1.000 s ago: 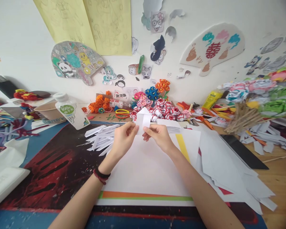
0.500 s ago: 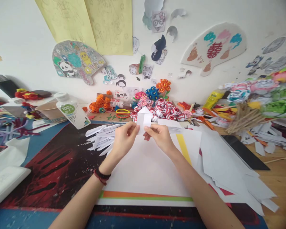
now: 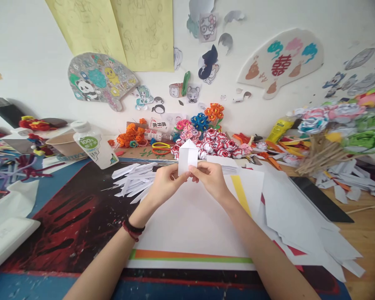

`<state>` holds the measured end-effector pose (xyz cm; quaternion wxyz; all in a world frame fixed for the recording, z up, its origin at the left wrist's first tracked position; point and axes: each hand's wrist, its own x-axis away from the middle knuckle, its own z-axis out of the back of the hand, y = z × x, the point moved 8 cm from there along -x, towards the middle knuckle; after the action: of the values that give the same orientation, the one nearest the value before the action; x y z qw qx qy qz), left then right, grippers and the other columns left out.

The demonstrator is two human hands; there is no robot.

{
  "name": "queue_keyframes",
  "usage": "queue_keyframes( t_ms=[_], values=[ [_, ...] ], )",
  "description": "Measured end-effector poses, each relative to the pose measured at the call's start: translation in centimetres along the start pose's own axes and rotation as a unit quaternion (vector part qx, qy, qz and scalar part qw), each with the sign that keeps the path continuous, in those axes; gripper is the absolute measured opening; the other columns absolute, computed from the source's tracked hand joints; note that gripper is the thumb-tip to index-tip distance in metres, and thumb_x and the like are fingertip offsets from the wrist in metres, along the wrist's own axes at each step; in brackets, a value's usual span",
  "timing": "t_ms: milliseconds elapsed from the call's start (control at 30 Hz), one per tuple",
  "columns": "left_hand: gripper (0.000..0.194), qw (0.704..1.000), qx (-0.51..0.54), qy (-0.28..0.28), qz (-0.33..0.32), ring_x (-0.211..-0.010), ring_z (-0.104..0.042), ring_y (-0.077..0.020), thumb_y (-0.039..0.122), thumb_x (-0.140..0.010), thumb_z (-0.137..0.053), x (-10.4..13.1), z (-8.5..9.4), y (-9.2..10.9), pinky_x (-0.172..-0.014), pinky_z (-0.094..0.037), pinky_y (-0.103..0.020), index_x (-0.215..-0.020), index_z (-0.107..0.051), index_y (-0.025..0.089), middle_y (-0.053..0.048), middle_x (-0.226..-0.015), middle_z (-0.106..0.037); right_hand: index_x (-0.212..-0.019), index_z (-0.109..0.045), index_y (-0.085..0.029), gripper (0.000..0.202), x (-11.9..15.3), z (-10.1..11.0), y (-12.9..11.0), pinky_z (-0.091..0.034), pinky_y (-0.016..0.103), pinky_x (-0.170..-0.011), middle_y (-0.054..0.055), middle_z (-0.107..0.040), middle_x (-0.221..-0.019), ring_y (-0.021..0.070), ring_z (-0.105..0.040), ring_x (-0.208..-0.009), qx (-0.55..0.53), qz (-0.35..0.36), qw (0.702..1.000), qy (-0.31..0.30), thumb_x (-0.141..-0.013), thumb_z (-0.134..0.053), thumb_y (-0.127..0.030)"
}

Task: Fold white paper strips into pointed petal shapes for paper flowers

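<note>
Both hands pinch the lower edge of a small white folded paper piece (image 3: 187, 156), its pointed top upright, held above a large white sheet (image 3: 187, 221) on the counter (image 3: 362, 233). The left hand (image 3: 164, 183) and the right hand (image 3: 211, 177) meet at the piece, fingertips touching. Left of the sheet lies a pile of folded white strips (image 3: 134, 177); beyond the sheet sit paper flowers (image 3: 217, 146)

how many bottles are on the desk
3 that I can make out. A clear bottle with a green label leans at left beside the paper cup; a small one lies by the orange paper flowers; a yellow one stands at right. Clutter may hide more.
</note>
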<state>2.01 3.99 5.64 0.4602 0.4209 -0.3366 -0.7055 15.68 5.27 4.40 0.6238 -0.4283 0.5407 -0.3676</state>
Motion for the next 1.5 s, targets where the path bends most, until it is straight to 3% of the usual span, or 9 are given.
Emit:
queue_keyframes(
  t_ms=[367,600,767,1067,1300,1500],
  values=[
    [0.03,0.993,0.112,-0.023,0.029,-0.065,-0.055,-0.0135,0.04,-0.081,-0.065,0.3,-1.3,-0.3,-0.055,-0.039,-0.023,-0.084,-0.067,0.01,-0.007,-0.078,-0.066,-0.067,-0.067,-0.014,0.031,0.1,0.3,0.1,-0.042,0.024,-0.052,0.002,-0.06,-0.059,0.012,-0.054,-0.054,-0.02,-0.011,1.0,0.002,-0.08,-0.068,-0.041],
    [0.032,0.988,0.143,-0.039,0.036,-0.062,-0.052,-0.0124,0.042,-0.082,-0.064,0.2,-1.3,0.1,-0.056,-0.04,-0.023,-0.078,-0.065,0.01,-0.006,-0.072,-0.063,-0.067,-0.068,-0.013,0.028,-0.1,0.4,0.4,-0.041,0.023,-0.051,0.002,-0.06,-0.058,0.0111,-0.053,-0.052,-0.063,-0.022,0.998,-0.002,-0.078,-0.072,-0.038],
    [0.044,0.994,0.094,-0.028,0.037,-0.057,-0.049,-0.0116,0.047,-0.09,-0.05,0.0,-0.5,0.1,-0.055,-0.036,-0.024,-0.07,-0.065,0.01,-0.003,-0.059,-0.057,-0.063,-0.065,-0.013,0.028,-0.1,0.4,0.6,-0.041,0.024,-0.051,0.001,-0.06,-0.058,0.0112,-0.053,-0.053,-0.091,-0.036,0.995,-0.006,-0.076,-0.074,-0.036],
    [0.041,0.999,0.046,-0.011,0.011,-0.056,-0.05,-0.0115,0.044,-0.09,-0.05,0.0,-0.2,-0.1,-0.055,-0.038,-0.024,-0.071,-0.064,0.011,-0.004,-0.063,-0.06,-0.064,-0.066,-0.012,0.028,-0.1,0.2,0.9,-0.042,0.025,-0.05,0.002,-0.061,-0.059,0.0113,-0.054,-0.052,-0.106,-0.062,0.992,-0.02,-0.073,-0.076,-0.036],
    [0.032,0.997,0.052,-0.053,0.005,-0.065,-0.055,-0.0135,0.041,-0.087,-0.057,0.1,-0.9,0.5,-0.058,-0.043,-0.023,-0.08,-0.067,0.011,-0.006,-0.074,-0.066,-0.067,-0.068,-0.012,0.026,-0.2,0.1,1.1,-0.042,0.025,-0.05,0.003,-0.062,-0.061,0.0116,-0.054,-0.052,-0.1,-0.051,0.993,-0.022,-0.075,-0.075,-0.036],
    [0.027,0.999,0.035,-0.007,-0.011,-0.062,-0.052,-0.0115,0.037,-0.086,-0.059,0.3,-0.5,0.4,-0.055,-0.04,-0.021,-0.077,-0.064,0.012,-0.003,-0.07,-0.062,-0.071,-0.07,-0.013,0.024,-0.2,-0.1,0.9,-0.044,0.025,-0.053,0.004,-0.064,-0.067,0.0121,-0.056,-0.056,-0.116,-0.056,0.991,-0.031,-0.075,-0.075,-0.035]
  ],
)
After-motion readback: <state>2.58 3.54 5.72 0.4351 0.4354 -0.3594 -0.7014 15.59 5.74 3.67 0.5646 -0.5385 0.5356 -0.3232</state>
